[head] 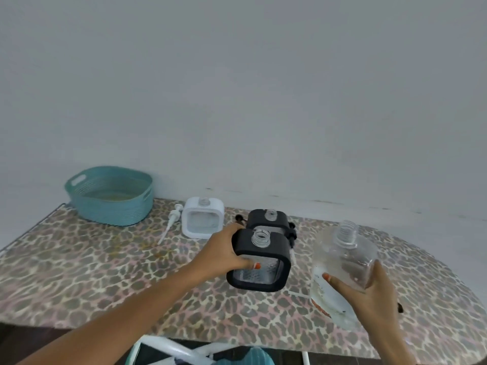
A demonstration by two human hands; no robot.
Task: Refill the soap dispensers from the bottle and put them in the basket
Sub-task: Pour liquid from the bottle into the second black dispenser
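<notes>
Left hand point(226, 255) curled round a black dispenser point(261, 262) near the middle of the table point(105, 272), right hand point(369, 299) gripping the tilted clear bottle point(345, 256) by the right edge, teal basket point(110, 198) at the back left corner

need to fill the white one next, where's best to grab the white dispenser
Grip the white dispenser round its upper body, probably from the near side, thumb in front and fingers behind. It stands upright with an open neck, so keep it level; the pump lies close on its left.
</notes>
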